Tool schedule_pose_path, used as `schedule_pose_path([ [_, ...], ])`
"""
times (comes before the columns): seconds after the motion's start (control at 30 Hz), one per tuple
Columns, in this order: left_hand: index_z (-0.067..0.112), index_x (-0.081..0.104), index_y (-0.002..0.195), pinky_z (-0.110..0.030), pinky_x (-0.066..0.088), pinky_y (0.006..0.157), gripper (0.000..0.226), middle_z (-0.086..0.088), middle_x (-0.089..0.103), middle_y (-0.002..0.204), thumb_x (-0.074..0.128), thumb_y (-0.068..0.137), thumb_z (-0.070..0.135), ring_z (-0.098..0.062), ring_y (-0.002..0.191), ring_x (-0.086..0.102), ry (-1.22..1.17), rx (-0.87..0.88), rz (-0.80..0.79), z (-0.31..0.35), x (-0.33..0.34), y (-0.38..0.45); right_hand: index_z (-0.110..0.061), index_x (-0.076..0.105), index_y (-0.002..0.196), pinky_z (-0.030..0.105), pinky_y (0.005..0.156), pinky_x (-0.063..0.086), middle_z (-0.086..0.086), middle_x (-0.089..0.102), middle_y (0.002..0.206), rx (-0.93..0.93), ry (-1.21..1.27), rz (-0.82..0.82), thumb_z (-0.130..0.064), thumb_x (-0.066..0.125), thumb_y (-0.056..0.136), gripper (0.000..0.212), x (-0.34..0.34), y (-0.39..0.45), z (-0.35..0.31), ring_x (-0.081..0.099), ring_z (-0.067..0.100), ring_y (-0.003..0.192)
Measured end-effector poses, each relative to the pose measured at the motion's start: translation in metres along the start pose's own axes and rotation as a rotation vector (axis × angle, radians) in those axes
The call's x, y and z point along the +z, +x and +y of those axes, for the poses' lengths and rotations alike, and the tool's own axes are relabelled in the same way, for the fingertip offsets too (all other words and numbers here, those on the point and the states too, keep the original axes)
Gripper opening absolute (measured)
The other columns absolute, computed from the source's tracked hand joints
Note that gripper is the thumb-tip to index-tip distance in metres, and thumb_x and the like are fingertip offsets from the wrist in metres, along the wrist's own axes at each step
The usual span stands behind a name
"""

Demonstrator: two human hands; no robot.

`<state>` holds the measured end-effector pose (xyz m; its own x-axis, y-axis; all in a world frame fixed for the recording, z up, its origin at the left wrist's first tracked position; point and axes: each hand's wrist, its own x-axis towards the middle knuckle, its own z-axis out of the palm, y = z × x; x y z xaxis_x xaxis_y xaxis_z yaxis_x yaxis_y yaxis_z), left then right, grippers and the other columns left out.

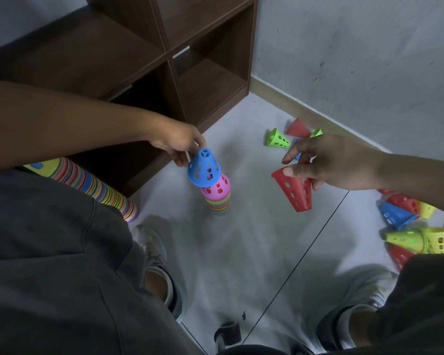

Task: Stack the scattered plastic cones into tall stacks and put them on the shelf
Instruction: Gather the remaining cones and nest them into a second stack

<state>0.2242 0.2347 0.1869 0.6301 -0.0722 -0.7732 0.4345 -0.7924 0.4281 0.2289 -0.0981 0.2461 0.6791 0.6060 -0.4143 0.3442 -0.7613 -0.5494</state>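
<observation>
Perforated blue cone (pixel 203 167) is pinched at its narrow top by the left hand (pixel 179 142), tilted over a pink-topped cone stack (pixel 218 195) standing on the tiled floor (pixel 241 252) near the dark wooden shelf (pixel 210 73). It should be levelled and centred before being lowered. A holed red cone (pixel 294 188) is gripped, seemingly by thumb and fingers, in the right hand (pixel 328 165). Thin, smooth plastic is suggested.

Shelf (pixel 164 47) at back left; short stack (pixel 217 198) on floor (pixel 241 252) before it, cone (pixel 203 167) tilted atop. Loose cones (pixel 415 226) far right; long stack (pixel 95 185) lying left.
</observation>
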Motion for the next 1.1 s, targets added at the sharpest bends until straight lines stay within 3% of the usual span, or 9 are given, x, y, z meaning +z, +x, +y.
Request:
schedule_pose_path([
  [0.2, 0.011, 0.070, 0.101, -0.032, 0.055, 0.073, 0.017, -0.012, 0.072, 0.105, 0.061, 0.100, 0.026, -0.024, 0.080, 0.065, 0.015, 0.027, 0.008, 0.000, 0.005, 0.003, -0.030, 0.065, 0.112, 0.025, 0.072, 0.049, -0.006, 0.071, 0.088, 0.004, -0.005, 0.000, -0.046, 0.066, 0.091, 0.025, 0.001, -0.001, 0.000, 0.069, 0.006, 0.057],
  [0.33, 0.014, 0.068, 0.104, -0.028, 0.053, 0.068, 0.022, -0.007, 0.073, 0.104, 0.059, 0.101, 0.033, -0.022, 0.085, 0.069, 0.065, 0.081, 0.096, 0.007, 0.002, 0.000, -0.030, 0.065, 0.111, 0.021, 0.069, 0.048, -0.005, 0.071, 0.087, 0.004, 0.001, 0.007, -0.043, 0.065, 0.093, 0.022, 0.001, -0.003, -0.002, 0.069, 0.006, 0.057],
  [0.47, 0.015, 0.067, 0.106, -0.031, 0.054, 0.072, 0.020, -0.002, 0.073, 0.102, 0.061, 0.100, 0.032, -0.018, 0.086, 0.071, 0.070, 0.233, 0.182, 0.031, 0.000, -0.008, -0.027, 0.066, 0.105, 0.007, 0.060, 0.045, -0.003, 0.072, 0.081, 0.009, 0.084, 0.052, -0.034, 0.063, 0.097, 0.012, 0.002, -0.003, -0.003, 0.070, 0.011, 0.057],
  [0.63, 0.009, 0.067, 0.109, -0.032, 0.055, 0.074, 0.025, 0.000, 0.073, 0.100, 0.062, 0.099, 0.031, -0.019, 0.087, 0.071, 0.137, 0.358, 0.219, 0.057, 0.005, -0.020, -0.018, 0.067, 0.098, 0.013, 0.055, 0.049, -0.004, 0.067, 0.069, 0.018, 0.175, 0.079, -0.019, 0.060, 0.099, 0.007, 0.002, 0.001, -0.003, 0.067, 0.014, 0.052],
  [0.77, 0.011, 0.067, 0.093, -0.032, 0.056, 0.069, 0.024, 0.000, 0.071, 0.080, 0.064, 0.097, 0.035, -0.018, 0.074, 0.068, 0.199, 0.437, 0.310, 0.056, 0.016, -0.024, -0.017, 0.062, 0.096, 0.015, 0.056, 0.052, -0.006, 0.066, 0.064, 0.018, 0.241, 0.074, -0.013, 0.054, 0.102, 0.010, 0.003, 0.000, -0.004, 0.066, 0.012, 0.051],
  [0.9, 0.005, 0.062, 0.077, -0.025, 0.037, 0.056, 0.035, 0.004, 0.054, 0.060, 0.064, 0.097, 0.034, -0.007, 0.055, 0.048, 0.339, 0.472, 0.375, 0.044, 0.039, -0.025, -0.015, 0.058, 0.102, 0.017, 0.056, 0.051, -0.010, 0.065, 0.054, 0.014, 0.246, 0.050, -0.016, 0.050, 0.104, 0.008, 0.006, 0.001, -0.002, 0.064, 0.009, 0.050],
  [1.03, 0.012, 0.043, 0.062, -0.034, 0.034, 0.052, 0.046, -0.003, 0.044, 0.052, 0.055, 0.095, 0.043, -0.017, 0.051, 0.045, 0.528, 0.538, 0.497, 0.006, 0.066, -0.031, -0.017, 0.057, 0.098, 0.029, 0.060, 0.054, -0.009, 0.066, 0.058, 0.028, 0.262, 0.033, -0.014, 0.051, 0.103, 0.009, 0.012, 0.003, 0.004, 0.068, 0.017, 0.057],
  [1.1, 0.015, 0.037, 0.062, -0.034, 0.034, 0.052, 0.044, -0.002, 0.038, 0.051, 0.048, 0.090, 0.047, -0.015, 0.049, 0.040, 0.615, 0.548, 0.440, -0.014, 0.090, -0.036, -0.017, 0.058, 0.097, 0.032, 0.061, 0.054, -0.006, 0.066, 0.058, 0.041, 0.257, 0.001, -0.014, 0.052, 0.102, 0.008, 0.021, 0.002, 0.007, 0.069, 0.022, 0.060],
])
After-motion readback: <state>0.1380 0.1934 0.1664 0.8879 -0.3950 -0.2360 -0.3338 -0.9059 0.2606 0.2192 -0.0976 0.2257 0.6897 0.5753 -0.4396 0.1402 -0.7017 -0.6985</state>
